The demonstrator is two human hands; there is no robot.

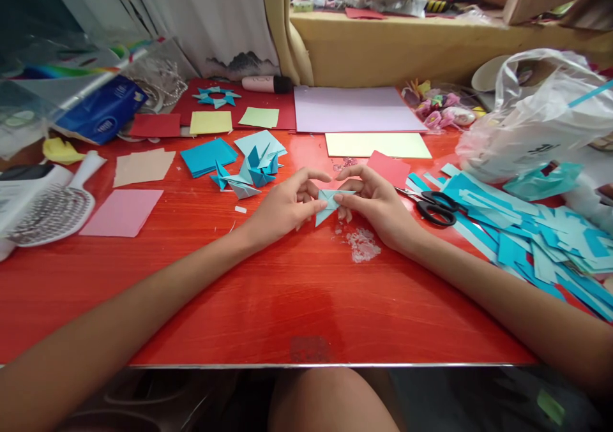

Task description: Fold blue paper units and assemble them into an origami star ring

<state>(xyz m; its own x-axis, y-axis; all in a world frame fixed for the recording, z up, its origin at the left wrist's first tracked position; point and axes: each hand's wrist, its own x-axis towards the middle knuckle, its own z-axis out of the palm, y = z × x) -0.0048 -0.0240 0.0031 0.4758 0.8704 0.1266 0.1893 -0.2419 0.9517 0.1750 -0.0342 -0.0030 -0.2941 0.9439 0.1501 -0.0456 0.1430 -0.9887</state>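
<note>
A small folded light-blue paper piece [329, 203] lies on the red table [268, 291], pinched from both sides. My left hand [282, 205] grips its left edge with thumb and fingers. My right hand [378, 205] presses its right edge with curled fingers. Just left of the hands sits a pile of folded blue paper units [251, 170]. Black-handled scissors [433, 207] lie right beside my right hand.
Stacks of blue squares [208, 156], pink [122, 212], beige [142, 166], yellow [211, 122] and red sheets lie at the left and back. Blue paper scraps [536, 234] and a plastic bag [531, 119] crowd the right. A hairbrush [52, 208] lies far left.
</note>
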